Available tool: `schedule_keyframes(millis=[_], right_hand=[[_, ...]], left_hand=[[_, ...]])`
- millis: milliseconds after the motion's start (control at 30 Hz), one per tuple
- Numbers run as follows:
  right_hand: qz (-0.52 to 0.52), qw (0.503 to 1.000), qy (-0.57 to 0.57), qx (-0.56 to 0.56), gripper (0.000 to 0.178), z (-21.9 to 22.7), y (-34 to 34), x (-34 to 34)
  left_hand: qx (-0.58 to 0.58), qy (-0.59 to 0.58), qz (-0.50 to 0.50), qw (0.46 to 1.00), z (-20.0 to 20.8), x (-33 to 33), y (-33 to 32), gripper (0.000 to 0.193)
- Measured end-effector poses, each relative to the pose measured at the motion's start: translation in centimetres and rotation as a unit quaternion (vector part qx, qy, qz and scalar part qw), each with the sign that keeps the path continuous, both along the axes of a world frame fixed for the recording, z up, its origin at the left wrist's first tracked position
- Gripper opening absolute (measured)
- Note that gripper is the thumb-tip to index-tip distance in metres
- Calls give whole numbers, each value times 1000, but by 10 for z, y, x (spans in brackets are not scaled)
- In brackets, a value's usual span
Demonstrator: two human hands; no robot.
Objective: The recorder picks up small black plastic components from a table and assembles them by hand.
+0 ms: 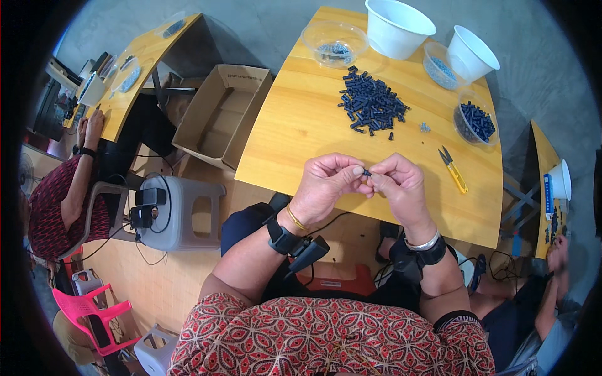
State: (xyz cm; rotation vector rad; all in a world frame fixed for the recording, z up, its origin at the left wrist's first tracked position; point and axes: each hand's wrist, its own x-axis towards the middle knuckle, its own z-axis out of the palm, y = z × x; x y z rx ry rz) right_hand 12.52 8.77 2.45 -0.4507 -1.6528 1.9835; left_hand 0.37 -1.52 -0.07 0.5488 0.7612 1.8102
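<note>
Above the table's near edge, my left hand and my right hand meet fingertip to fingertip. Between them they pinch a small dark plastic piece, mostly hidden by the thumbs. A heap of similar small black-blue plastic pieces lies farther off, with one loose piece at its near side. A little pile of small silvery parts sits to the right of the heap. Nearest my right hand on that side are yellow-handled thread snips, lying with their blades pointing away.
Along the wooden table's far side stand white tubs and clear bowls of silvery parts. A clear bowl of dark pieces is at the right edge. A cardboard box and grey stool stand left. Other people work at both sides.
</note>
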Motion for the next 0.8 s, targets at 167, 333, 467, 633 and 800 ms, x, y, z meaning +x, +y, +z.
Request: schedule_keyframes(millis=[167, 333, 467, 633, 800], right_hand=[[-11, 1000, 10, 21, 4, -5, -1, 0], [-36, 996, 21, 83, 4, -9, -2, -5], [-18, 998, -15, 57, 5, 0, 2, -2], [-19, 990, -76, 121, 10, 2, 15, 9], [-51, 945, -80, 314, 7, 2, 5, 6]], left_hand=[[-18, -2, 3, 1000, 2, 1, -1, 10], [-25, -21, 6, 999, 3, 1, 1, 10], [-25, -5, 12, 1000, 0, -2, -1, 11], [-13, -23, 19, 999, -5, -1, 4, 11], [-29, 35, 29, 999, -3, 4, 5, 12]])
